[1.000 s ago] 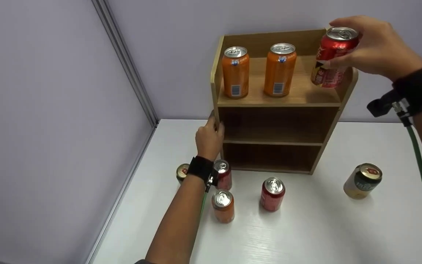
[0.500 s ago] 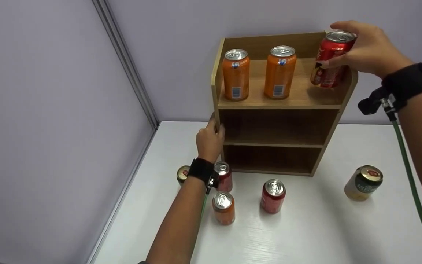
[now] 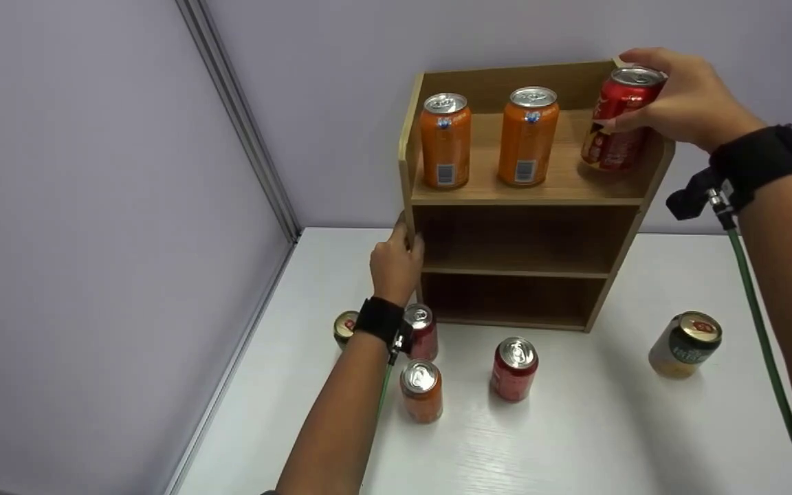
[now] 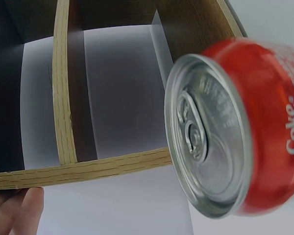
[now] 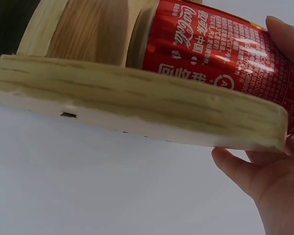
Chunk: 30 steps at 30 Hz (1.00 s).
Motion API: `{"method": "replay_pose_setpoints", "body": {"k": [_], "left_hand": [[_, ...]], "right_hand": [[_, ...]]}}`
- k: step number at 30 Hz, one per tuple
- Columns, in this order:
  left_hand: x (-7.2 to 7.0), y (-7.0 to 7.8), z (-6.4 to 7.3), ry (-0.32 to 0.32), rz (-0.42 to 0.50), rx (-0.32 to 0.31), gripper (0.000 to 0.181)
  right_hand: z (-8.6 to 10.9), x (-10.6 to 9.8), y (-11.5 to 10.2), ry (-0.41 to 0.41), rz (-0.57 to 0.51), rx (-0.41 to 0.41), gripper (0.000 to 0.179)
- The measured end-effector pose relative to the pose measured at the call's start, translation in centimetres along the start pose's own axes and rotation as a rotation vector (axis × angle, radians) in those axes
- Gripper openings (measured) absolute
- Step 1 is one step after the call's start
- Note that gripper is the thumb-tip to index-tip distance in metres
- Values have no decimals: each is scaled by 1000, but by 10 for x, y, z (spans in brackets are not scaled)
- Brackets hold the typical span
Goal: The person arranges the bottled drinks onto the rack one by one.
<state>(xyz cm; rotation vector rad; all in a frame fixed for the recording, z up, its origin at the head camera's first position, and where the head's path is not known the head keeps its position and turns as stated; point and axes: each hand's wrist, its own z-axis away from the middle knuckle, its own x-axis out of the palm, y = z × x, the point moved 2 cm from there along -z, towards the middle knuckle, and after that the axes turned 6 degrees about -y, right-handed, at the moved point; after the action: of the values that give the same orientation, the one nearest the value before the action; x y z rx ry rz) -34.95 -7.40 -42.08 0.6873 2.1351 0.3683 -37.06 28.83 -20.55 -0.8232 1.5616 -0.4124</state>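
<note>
My right hand (image 3: pixel 691 100) grips a red Coca-Cola can (image 3: pixel 619 137) near its top, at the right end of the wooden shelf unit's (image 3: pixel 526 201) top level. In the right wrist view the can (image 5: pixel 201 46) stands just inside the side panel (image 5: pixel 137 93), its base close to the board; whether it touches is unclear. My left hand (image 3: pixel 396 265) holds the unit's left side panel, with fingertips (image 4: pixel 29 210) at its edge in the left wrist view. Two orange cans (image 3: pixel 445 144) (image 3: pixel 528 141) stand upright on the top level.
On the white table (image 3: pixel 575 426) stand a red can (image 3: pixel 514 371), an orange can (image 3: pixel 422 395) and a green-gold can (image 3: pixel 685 347). Another red can (image 3: pixel 423 337) and a gold-topped can (image 3: pixel 345 323) sit by my left wrist. A grey wall panel (image 3: pixel 128 206) rises at left.
My right hand has lowered the red Coca-Cola can slightly, toward the top board and a little left. My left hand keeps its hold on the side panel.
</note>
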Motion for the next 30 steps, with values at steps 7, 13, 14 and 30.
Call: {"method": "replay_pose_setpoints", "body": {"k": [7, 13, 14, 30], "left_hand": [[-1, 0, 0, -3, -1, -1, 24], [0, -2, 0, 0, -13, -1, 26], [0, -2, 0, 1, -12, 0, 28], [1, 0, -2, -11, -5, 7, 26]], "right_hand": [[0, 4, 1, -9, 47, -12, 91], [-1, 10, -1, -18, 45, -16, 92], [-1, 11, 0, -18, 44, -15, 92], [2, 12, 1, -3, 57, -36, 90]]}}
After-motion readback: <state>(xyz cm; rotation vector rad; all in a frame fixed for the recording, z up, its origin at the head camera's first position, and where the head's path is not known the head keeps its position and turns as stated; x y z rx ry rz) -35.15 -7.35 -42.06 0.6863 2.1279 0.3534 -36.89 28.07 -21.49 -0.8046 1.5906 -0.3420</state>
